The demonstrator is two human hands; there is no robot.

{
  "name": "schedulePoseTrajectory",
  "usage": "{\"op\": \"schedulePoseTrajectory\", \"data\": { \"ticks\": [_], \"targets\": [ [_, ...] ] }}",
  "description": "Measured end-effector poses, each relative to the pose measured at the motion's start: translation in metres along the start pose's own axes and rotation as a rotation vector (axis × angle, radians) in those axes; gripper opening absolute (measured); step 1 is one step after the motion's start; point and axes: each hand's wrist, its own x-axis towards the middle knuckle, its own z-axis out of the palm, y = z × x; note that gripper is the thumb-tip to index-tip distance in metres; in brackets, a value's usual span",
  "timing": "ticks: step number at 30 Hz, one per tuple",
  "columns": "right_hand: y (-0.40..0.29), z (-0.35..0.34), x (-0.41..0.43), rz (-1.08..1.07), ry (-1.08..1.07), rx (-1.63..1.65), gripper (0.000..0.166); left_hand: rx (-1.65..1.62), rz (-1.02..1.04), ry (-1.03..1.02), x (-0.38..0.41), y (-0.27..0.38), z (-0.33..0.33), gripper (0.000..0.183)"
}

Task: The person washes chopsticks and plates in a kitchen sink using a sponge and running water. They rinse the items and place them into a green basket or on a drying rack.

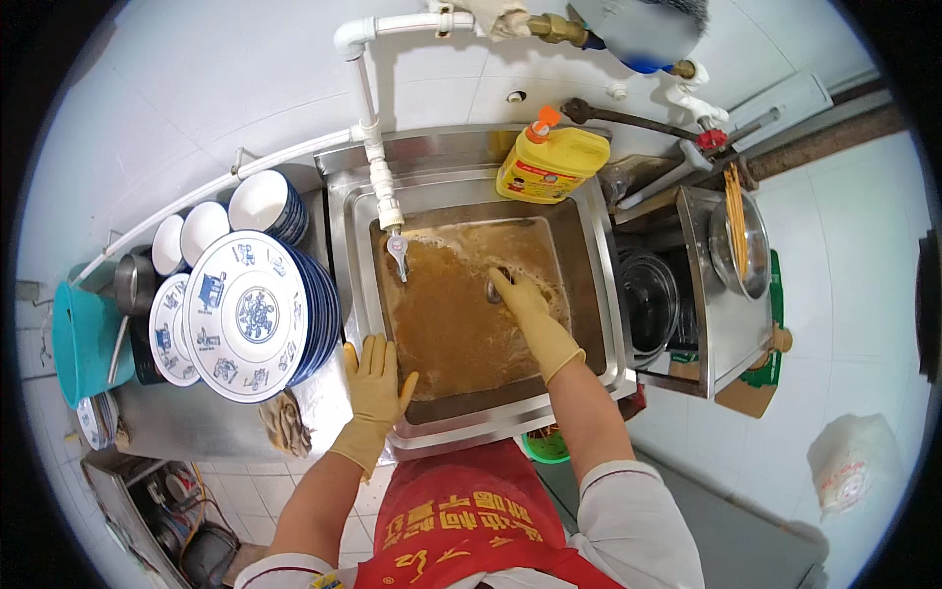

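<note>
Both my hands wear yellow rubber gloves. My right hand (517, 292) is over the brown, slightly foamy water in the stainless steel sink (597, 287), its fingers around a small dark metallic item (494, 288) that I cannot identify, perhaps a scourer. My left hand (374, 379) lies flat with spread fingers on the sink's left rim and holds nothing. Left of it stands a tall stack of blue-patterned white plates (254, 316), tilted on the counter. A crumpled tan cloth (283, 423) lies at the counter's front edge. The murky water hides the sink's bottom.
A tap (397, 250) hangs over the sink's left back. A yellow detergent jug (552, 163) stands at the back rim. Stacked bowls (268, 205) and a teal bucket (87, 339) are on the left. To the right, a steel rack (736, 324) carries a metal bowl with chopsticks (736, 221).
</note>
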Motion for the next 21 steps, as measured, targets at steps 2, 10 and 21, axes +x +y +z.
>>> {"op": "schedulePoseTrajectory", "data": {
  "ticks": [2, 10, 21],
  "targets": [
    [-0.012, 0.019, -0.015, 0.158, -0.136, 0.440, 0.055, 0.024, -0.025, -0.044, -0.028, 0.003, -0.001, 0.069],
    [-0.154, 0.028, 0.069, -0.217, -0.115, 0.526, 0.032, 0.068, -0.042, -0.080, -0.010, 0.004, 0.000, 0.064],
    [-0.142, 0.019, 0.078, -0.254, -0.013, 0.543, 0.077, 0.108, -0.080, -0.146, -0.013, 0.003, 0.001, 0.063]
  ]
}}
